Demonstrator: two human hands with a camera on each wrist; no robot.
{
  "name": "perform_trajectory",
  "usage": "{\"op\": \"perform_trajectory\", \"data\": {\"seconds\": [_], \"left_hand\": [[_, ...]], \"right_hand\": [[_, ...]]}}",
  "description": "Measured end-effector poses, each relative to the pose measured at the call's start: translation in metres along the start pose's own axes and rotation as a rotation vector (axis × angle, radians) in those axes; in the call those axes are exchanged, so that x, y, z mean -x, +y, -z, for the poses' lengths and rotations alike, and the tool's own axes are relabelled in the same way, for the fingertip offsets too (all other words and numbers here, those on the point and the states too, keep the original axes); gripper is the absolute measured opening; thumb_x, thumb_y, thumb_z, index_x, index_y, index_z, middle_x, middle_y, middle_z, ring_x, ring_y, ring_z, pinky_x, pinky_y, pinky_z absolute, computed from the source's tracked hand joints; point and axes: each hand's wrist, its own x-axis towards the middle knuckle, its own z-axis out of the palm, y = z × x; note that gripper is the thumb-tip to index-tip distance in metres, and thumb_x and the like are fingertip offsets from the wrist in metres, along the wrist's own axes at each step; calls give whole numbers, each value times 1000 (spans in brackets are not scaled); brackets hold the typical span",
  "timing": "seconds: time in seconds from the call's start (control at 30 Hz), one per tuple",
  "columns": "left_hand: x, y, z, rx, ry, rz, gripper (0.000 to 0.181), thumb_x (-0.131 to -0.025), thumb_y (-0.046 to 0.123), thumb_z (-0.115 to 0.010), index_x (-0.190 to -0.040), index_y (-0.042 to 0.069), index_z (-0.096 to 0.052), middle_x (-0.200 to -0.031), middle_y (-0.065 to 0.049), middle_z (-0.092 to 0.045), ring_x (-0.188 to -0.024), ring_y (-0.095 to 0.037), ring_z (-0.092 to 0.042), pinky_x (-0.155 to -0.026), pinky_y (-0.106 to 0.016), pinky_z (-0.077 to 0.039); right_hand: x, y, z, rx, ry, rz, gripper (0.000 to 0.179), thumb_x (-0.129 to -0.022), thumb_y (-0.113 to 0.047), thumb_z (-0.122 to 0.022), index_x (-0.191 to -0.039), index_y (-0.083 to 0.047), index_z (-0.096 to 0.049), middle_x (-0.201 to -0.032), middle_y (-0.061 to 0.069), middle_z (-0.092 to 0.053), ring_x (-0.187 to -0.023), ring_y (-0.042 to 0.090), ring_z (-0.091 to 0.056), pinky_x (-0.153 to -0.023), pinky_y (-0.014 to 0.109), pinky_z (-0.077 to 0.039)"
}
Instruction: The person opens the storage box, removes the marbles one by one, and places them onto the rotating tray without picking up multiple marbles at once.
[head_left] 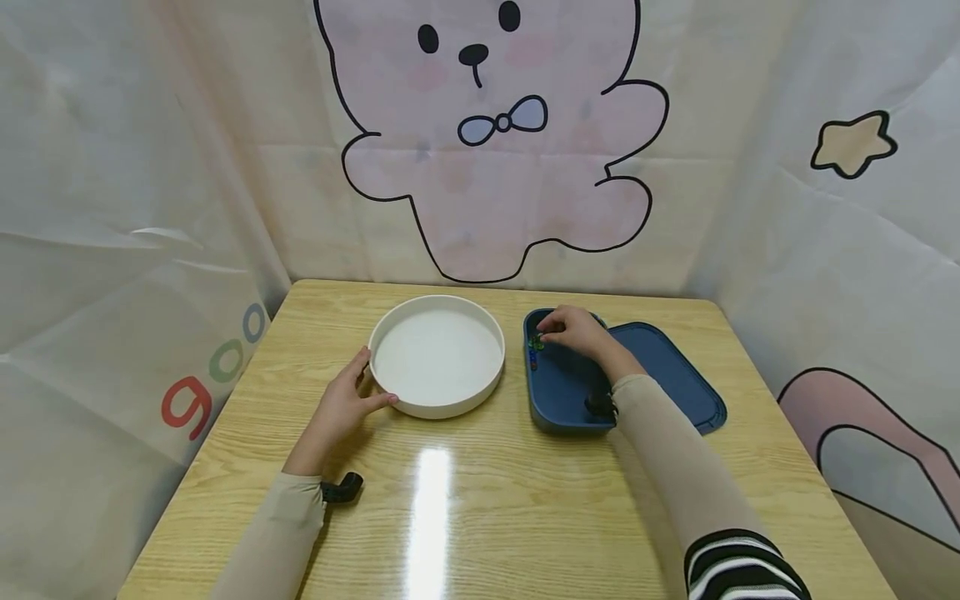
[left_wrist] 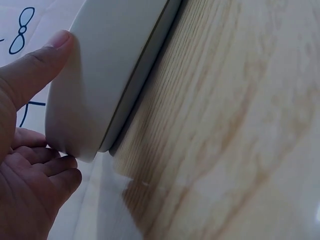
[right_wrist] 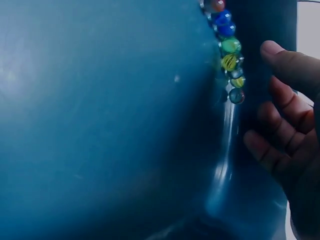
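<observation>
My left grip (head_left: 341, 412) is resting spread at the eight o'clock edge of a round white dish (head_left: 438, 354), thumb and fingertips touching its smooth, low wall. The dish is sitting on the glossy, wood-grained surface (head_left: 517, 508). At three o'clock from it, a deep blue tub (head_left: 566, 379) with rounded corners is holding a row of glass marbles (right_wrist: 231, 46), lining its wall at about ten o'clock. They are gleaming blue, green and clear, one showing yellow streaks. My right grip (head_left: 577, 329) is hovering just beside them inside the tub, thumb standing apart from loosely bent fingers. A matching flat lid (head_left: 675, 383), also round-cornered, is lying at the tub's three o'clock side.

My beige right sleeve (head_left: 667, 450) is hiding the tub's five o'clock corner and part of the lid, and my fingers are covering some of the marbles from the head view. The right wrist view is running dim; the marble at one o'clock there is blurring and being cut off, so I cannot tell the full count. In the left wrist view, the dish is running out of frame at twelve o'clock. A white glare (head_left: 428, 525) is washing out the grain at six o'clock.
</observation>
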Motion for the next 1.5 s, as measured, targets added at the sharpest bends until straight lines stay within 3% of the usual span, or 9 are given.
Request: {"op": "perform_trajectory", "data": {"seconds": [0.27,0.47,0.57,0.83,0.97,1.1,1.3,1.5], "left_hand": [[-2,-7,-1,31,-1,-11,109,-73,51,-78,-156,21,-14,-161,-5,-13,-145,-34,-23,-114,-50,-31],[0,-8,-3,38,12,-28,110,-73,51,-78,-156,18,-15,-161,-4,-14,-145,-32,-24,-114,-48,-33],[0,-7,-3,39,15,-35,111,-72,52,-78,-156,17,-15,-161,-4,-13,-145,-31,-24,-114,-47,-32],[2,-6,-1,19,26,-34,109,-73,53,-77,-156,20,-15,-161,-3,-16,-144,-33,-26,-113,-49,-34],[2,-4,-2,5,24,-33,108,-74,52,-77,-156,20,-15,-161,-4,-16,-144,-32,-25,-113,-49,-34],[2,-4,-5,10,8,-26,109,-74,52,-77,-156,17,-14,-161,-6,-15,-145,-33,-23,-114,-50,-32],[2,-6,-5,5,23,-4,111,-72,54,-77,-156,18,-14,-161,-5,-14,-145,-32,-24,-114,-49,-32],[1,-5,-4,0,27,-22,109,-73,52,-77,-156,19,-15,-161,-4,-15,-144,-32,-25,-113,-49,-33]], "right_hand": [[-2,5,-8,96,-42,-15,16,-88,-25,-72,-103,-21,-74,-100,-1,-62,-90,17,-59,-76,36,-53],[-7,8,-10,253,-94,8,18,-88,-27,-72,-105,-25,-74,-97,-2,-58,-85,14,-56,-74,33,-51],[-8,9,-11,277,-101,0,17,-88,-26,-72,-105,-27,-74,-96,-2,-57,-83,14,-56,-73,33,-50],[-8,10,-9,242,-117,15,15,-85,-31,-75,-99,-25,-75,-95,-1,-59,-82,15,-55,-72,35,-49],[-5,12,-5,126,-110,-28,17,-86,-34,-73,-99,-24,-73,-92,-1,-63,-79,17,-55,-70,34,-49],[4,5,6,21,-40,-69,17,-87,-32,-72,-100,-20,-72,-89,0,-64,-78,18,-55,-67,32,-47],[22,-27,21,-78,149,-28,15,-88,-31,-72,-99,-22,-72,-81,5,-53,-72,23,-47,-61,34,-40],[41,-57,23,-153,253,-35,23,-86,-44,-70,-102,-26,-71,-81,5,-51,-72,23,-46,-60,36,-39]]}}
